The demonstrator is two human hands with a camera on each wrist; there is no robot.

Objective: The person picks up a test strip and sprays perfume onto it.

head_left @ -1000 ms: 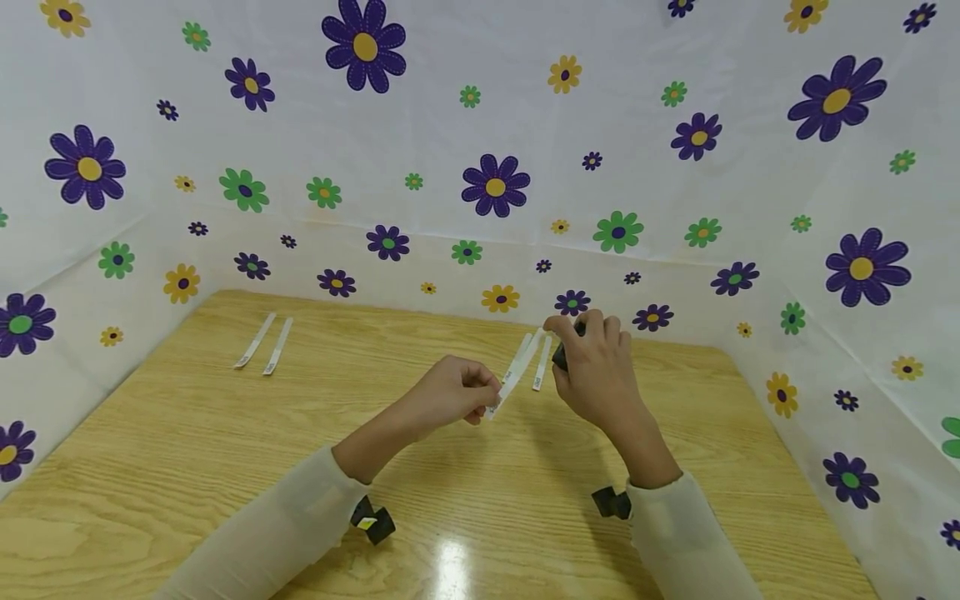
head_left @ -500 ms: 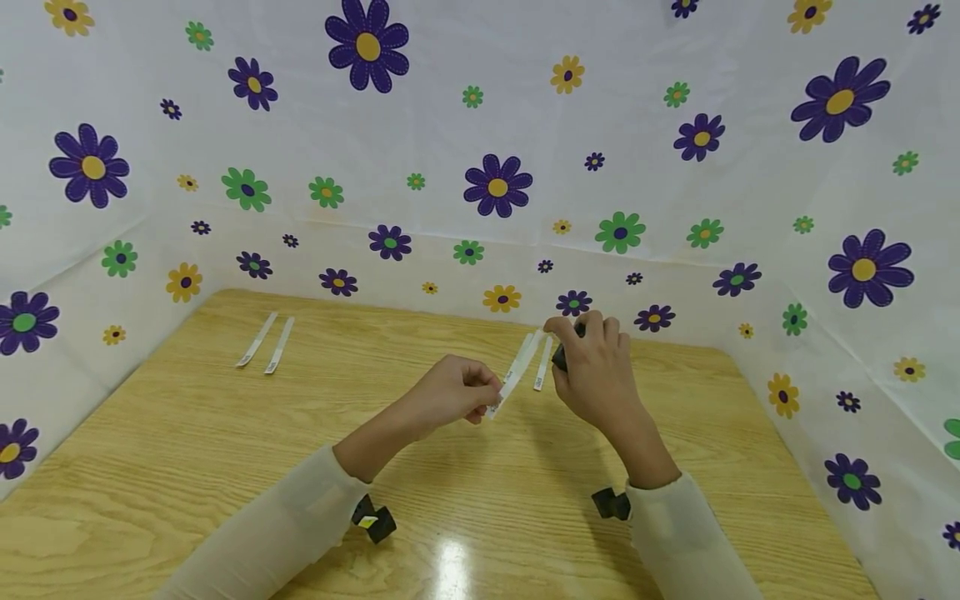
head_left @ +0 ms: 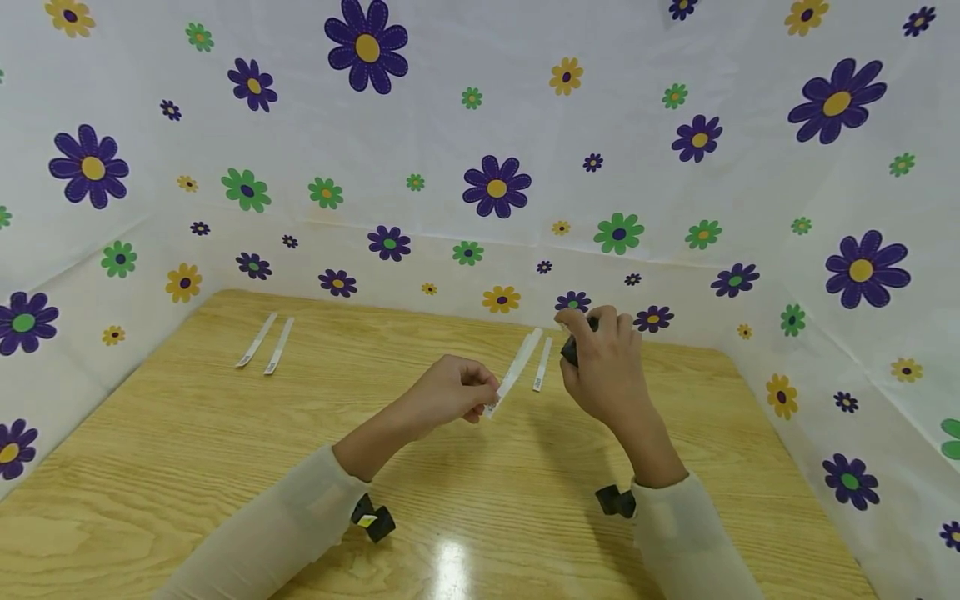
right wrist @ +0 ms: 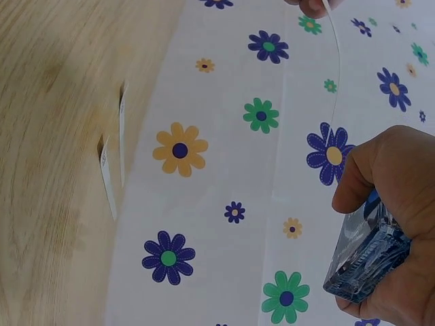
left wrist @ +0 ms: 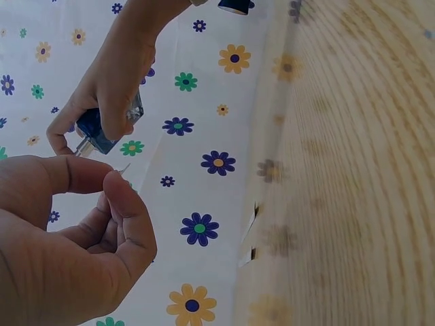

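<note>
My left hand (head_left: 453,390) pinches the near end of a white paper test strip (right wrist: 338,61) between thumb and forefinger. The strip slants up and away, overlapping another strip in the head view; in the left wrist view only its thin tip shows past the fingers. To its right, my right hand (head_left: 611,367) grips a blue glass perfume bottle (right wrist: 367,258) with a metal sprayer neck (left wrist: 84,147). The forefinger bends over the top of the bottle, which hides the spray head. The bottle stands a short gap away from the strip's far end.
Two paper strips (right wrist: 122,136) lie on the wooden table (head_left: 420,533) beyond the hands, one of them the overlapped strip. Another pair of strips (head_left: 279,346) lies at the far left. A flower-printed cloth (head_left: 420,125) encloses the back and sides. Small black wrist cameras (head_left: 372,518) sit at both cuffs.
My right hand has shifted slightly right with the perfume bottle, widening the gap to the strip's far end. My left hand and its strip have stayed nearly still.
</note>
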